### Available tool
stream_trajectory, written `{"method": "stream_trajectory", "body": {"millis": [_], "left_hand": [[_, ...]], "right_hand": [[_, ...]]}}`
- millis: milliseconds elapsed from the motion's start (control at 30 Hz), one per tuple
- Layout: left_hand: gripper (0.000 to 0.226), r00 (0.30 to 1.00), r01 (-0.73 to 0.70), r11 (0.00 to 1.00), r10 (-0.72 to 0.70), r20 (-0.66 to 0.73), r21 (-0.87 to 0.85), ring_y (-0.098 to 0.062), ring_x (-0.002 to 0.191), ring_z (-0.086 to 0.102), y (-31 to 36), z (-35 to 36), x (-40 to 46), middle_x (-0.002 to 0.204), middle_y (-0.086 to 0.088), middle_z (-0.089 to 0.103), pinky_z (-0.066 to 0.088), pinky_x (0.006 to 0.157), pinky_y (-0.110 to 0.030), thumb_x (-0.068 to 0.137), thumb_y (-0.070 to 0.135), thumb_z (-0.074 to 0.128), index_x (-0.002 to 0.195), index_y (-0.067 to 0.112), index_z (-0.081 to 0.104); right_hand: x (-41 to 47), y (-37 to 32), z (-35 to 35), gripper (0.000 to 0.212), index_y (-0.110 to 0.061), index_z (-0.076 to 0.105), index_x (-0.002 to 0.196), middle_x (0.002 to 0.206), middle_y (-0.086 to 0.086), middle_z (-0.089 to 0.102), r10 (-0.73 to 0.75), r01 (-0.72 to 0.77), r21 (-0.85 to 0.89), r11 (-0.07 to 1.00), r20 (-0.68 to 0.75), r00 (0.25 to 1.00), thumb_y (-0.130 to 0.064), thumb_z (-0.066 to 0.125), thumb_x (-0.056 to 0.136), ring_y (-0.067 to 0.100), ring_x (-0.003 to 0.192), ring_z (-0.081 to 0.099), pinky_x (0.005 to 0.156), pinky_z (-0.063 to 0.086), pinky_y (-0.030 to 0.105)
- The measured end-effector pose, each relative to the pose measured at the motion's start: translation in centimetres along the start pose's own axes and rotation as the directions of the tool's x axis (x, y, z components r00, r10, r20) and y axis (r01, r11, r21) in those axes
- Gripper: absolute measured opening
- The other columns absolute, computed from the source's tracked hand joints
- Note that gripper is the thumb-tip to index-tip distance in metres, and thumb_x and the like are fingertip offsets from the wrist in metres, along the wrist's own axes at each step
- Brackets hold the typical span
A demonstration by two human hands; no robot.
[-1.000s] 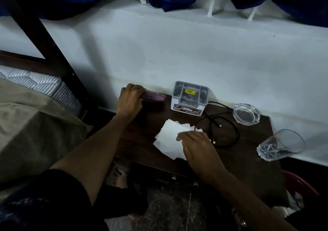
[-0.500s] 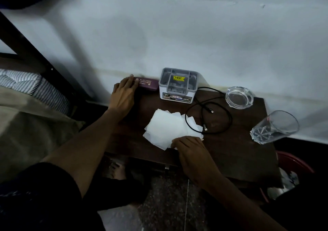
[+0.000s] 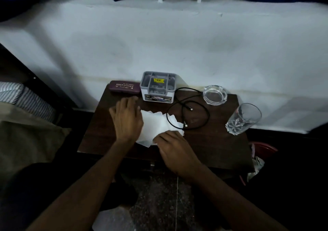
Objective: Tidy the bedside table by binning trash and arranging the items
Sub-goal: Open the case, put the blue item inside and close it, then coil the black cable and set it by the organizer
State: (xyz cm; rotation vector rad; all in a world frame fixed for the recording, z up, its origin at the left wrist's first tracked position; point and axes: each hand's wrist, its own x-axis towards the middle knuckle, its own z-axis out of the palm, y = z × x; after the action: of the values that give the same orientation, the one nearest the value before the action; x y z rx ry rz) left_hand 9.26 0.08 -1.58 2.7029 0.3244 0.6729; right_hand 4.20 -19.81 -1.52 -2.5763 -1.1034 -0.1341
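dark wooden counter (image 3: 213, 142): matt | white tissue paper (image 3: 156, 126): soft, crumpled | clear glass ashtray (image 3: 215, 94), clear glass tumbler (image 3: 245, 118): glossy

The left hand (image 3: 127, 120) is motion-blurred; the tissues (image 3: 156, 127) lie partly hidden, perhaps under its palm.

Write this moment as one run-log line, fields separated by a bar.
step: gather tissues | left hand: flat on tissues | right hand: pinching tissue edge | case: at wall, untouched | cable: overlaps tissues
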Motion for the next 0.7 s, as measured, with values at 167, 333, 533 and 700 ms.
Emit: {"method": "stream_trajectory", "body": {"millis": [167, 333, 533, 700], "left_hand": [[0.012, 0.986, -0.158, 0.979, 0.164, 0.033, -0.130, -0.026, 0.100, 0.064, 5.3, 1.4, -0.7, 0.101, 0.000, 0.069, 0.030, 0.088, -0.038, 0.092, 0.025, 0.068, 0.103, 0.021, 0.070], [0.016, 0.927, -0.230, 0.956, 0.272, 0.256, -0.181, -0.036, 0.092, 0.068, 10.5, 3.5, 1.8, 0.096, -0.009, 0.071, 0.048, 0.076, -0.039, 0.096, 0.031, 0.067, 0.095, 0.014, 0.068], [0.048, 0.953, -0.140, 0.990, 0.142, 0.268, -0.025, -0.040, 0.103, 0.073, 13.4, 6.7, 1.7, 0.111, -0.015, 0.075, 0.055, 0.094, -0.044, 0.089, 0.038, 0.078, 0.121, 0.010, 0.057], [0.058, 0.959, -0.048, 0.997, 0.030, 0.280, 0.055, -0.040, 0.088, 0.078, 13.5, 8.2, 1.1, 0.096, -0.016, 0.078, 0.057, 0.076, -0.042, 0.089, 0.039, 0.078, 0.127, 0.006, 0.048]], "right_hand": [[2.0, 5.0, -4.3, 0.015, -0.011, 0.071, 0.092, 0.091, 0.008, 0.071, 0.267, -0.276, -0.012, 0.961, -0.216, 0.939, -0.001, 0.072, 0.081, 0.031, 0.087, 0.068, 0.080, 0.053, 0.038], [3.0, 11.4, -7.6, 0.018, -0.009, 0.067, 0.110, 0.113, 0.015, 0.070, 0.578, -0.580, -0.076, 0.811, -0.058, 0.814, -0.012, 0.068, 0.093, 0.036, 0.107, 0.069, 0.088, 0.060, 0.043], [2.3, 13.8, -7.0, 0.025, -0.002, 0.061, 0.116, 0.124, 0.024, 0.066, 0.676, -0.663, -0.135, 0.737, 0.108, 0.729, -0.014, 0.068, 0.095, 0.043, 0.119, 0.063, 0.091, 0.055, 0.044], [1.9, 14.0, -6.4, 0.024, -0.003, 0.057, 0.121, 0.129, 0.022, 0.062, 0.716, -0.705, -0.123, 0.698, 0.124, 0.687, -0.011, 0.061, 0.099, 0.043, 0.124, 0.061, 0.096, 0.052, 0.045]]}}
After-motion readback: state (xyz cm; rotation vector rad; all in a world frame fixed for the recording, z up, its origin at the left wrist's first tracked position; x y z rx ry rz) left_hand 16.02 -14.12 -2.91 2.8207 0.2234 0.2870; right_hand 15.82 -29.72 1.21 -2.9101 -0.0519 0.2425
